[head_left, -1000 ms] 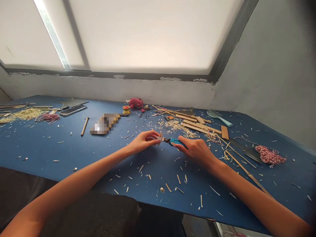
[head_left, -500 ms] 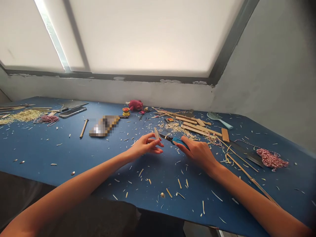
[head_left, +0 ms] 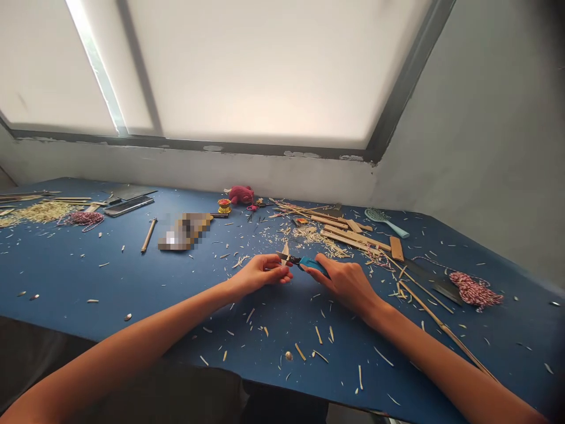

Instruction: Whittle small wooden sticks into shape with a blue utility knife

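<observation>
Near the middle of the blue table (head_left: 176,306), my left hand (head_left: 263,272) is closed on a small pale piece of wood (head_left: 285,252), whose narrow tip points up. My right hand (head_left: 351,281) is wrapped round the blue handle of a knife (head_left: 314,265). The knife's dark blade points left and lies across the pale piece, just above my left fingertips. Both hands are above the tabletop, with thin wood shavings scattered below and around them.
Bamboo strips (head_left: 353,235) and shavings lie behind my right hand. Red-and-white cord (head_left: 474,290) and a pale green brush (head_left: 388,222) sit right. Farther left are a blurred object (head_left: 188,231), a short stick (head_left: 149,235) and a phone (head_left: 129,205). A pink toy (head_left: 241,195) stands at the back.
The knife has moved left, so its blade now crosses the pale piece. My left fingers have drawn closer together. The whole view has shifted slightly.
</observation>
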A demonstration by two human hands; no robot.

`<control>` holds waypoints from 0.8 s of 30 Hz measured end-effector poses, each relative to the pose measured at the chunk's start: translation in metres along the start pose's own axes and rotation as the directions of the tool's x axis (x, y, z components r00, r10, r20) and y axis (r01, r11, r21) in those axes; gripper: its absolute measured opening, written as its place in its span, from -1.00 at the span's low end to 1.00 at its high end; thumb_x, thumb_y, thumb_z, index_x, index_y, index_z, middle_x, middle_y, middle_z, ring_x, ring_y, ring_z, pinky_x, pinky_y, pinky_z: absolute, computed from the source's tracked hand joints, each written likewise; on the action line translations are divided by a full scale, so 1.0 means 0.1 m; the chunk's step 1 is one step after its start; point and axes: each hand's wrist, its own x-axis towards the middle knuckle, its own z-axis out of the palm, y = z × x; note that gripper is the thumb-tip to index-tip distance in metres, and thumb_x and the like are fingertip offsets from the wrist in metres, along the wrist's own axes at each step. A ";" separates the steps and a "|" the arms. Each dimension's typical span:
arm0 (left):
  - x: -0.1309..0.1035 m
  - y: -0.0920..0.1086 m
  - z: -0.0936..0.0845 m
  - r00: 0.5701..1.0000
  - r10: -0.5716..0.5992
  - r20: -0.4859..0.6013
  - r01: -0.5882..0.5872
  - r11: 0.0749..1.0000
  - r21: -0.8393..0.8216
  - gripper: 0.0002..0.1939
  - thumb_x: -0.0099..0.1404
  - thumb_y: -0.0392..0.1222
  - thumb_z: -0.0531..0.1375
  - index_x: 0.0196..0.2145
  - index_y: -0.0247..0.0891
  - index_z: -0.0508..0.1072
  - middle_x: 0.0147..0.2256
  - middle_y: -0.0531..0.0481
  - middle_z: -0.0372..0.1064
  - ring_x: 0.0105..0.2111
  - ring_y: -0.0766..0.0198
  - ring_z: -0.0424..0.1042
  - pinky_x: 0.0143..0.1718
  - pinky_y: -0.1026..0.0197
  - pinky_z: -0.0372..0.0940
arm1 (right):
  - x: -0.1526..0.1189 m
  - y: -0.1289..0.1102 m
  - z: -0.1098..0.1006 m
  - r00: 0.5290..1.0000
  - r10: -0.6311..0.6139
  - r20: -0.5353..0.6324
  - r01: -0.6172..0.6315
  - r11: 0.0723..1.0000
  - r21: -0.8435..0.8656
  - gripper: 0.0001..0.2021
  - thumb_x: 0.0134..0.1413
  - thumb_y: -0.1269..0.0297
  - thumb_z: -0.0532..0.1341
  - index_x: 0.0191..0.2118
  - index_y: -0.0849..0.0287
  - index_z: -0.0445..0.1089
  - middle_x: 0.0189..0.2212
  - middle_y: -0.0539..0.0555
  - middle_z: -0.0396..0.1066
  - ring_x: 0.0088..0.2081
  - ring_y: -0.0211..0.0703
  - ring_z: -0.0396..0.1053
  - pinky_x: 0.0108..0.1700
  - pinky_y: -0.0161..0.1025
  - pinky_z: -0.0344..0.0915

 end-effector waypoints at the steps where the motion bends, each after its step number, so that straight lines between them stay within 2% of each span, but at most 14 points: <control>1: -0.01 0.02 0.01 1.000 -0.002 -0.007 0.002 1.000 -0.010 -0.58 0.10 0.05 0.24 -0.20 -0.33 0.40 -0.25 -0.12 0.44 -0.27 0.30 0.43 -0.07 0.14 0.25 | 0.00 0.01 0.00 1.000 0.000 -0.010 0.000 1.000 0.000 -0.59 0.22 -0.06 -0.13 -0.35 0.17 0.24 -0.51 0.05 0.44 -0.51 -0.18 0.40 -0.55 -0.33 -0.07; 5: -0.03 0.07 0.01 0.999 -0.024 -0.042 0.022 0.999 -0.045 -0.59 0.11 0.09 0.22 -0.23 -0.31 0.38 -0.21 -0.14 0.44 -0.28 0.32 0.44 -0.10 0.15 0.27 | 0.00 0.04 0.00 0.999 -0.001 -0.046 0.002 1.000 0.011 -0.61 0.24 -0.02 -0.13 -0.31 0.17 0.25 -0.51 0.05 0.44 -0.51 -0.17 0.41 -0.54 -0.33 -0.03; 8: -0.03 0.07 0.00 0.999 -0.036 -0.021 0.035 0.999 -0.037 -0.57 0.09 0.09 0.24 -0.23 -0.33 0.41 -0.21 -0.15 0.45 -0.31 0.34 0.45 -0.11 0.18 0.28 | 0.00 0.04 -0.02 0.999 -0.019 -0.051 0.019 1.000 0.008 -0.59 0.25 -0.02 -0.15 -0.32 0.17 0.26 -0.51 0.07 0.45 -0.50 -0.16 0.42 -0.54 -0.32 -0.02; 17: -0.02 0.04 -0.06 0.997 -0.057 0.044 0.057 0.998 -0.002 -0.57 0.08 0.06 0.26 -0.21 -0.33 0.48 -0.24 -0.15 0.48 -0.28 0.28 0.46 -0.10 0.16 0.28 | -0.01 -0.02 -0.04 0.999 -0.042 0.023 0.042 0.999 0.017 -0.59 0.24 -0.04 -0.15 -0.35 0.17 0.24 -0.51 0.05 0.44 -0.52 -0.18 0.40 -0.53 -0.32 -0.05; 24: -0.03 0.11 -0.06 0.998 -0.054 0.016 0.053 0.998 0.034 -0.59 0.08 0.01 0.27 -0.17 -0.28 0.50 -0.21 -0.14 0.48 -0.28 0.31 0.46 -0.07 0.17 0.27 | -0.01 -0.05 -0.05 0.998 -0.053 0.041 0.053 0.999 0.009 -0.57 0.23 -0.05 -0.17 -0.33 0.17 0.24 -0.50 0.07 0.44 -0.52 -0.18 0.38 -0.54 -0.32 -0.06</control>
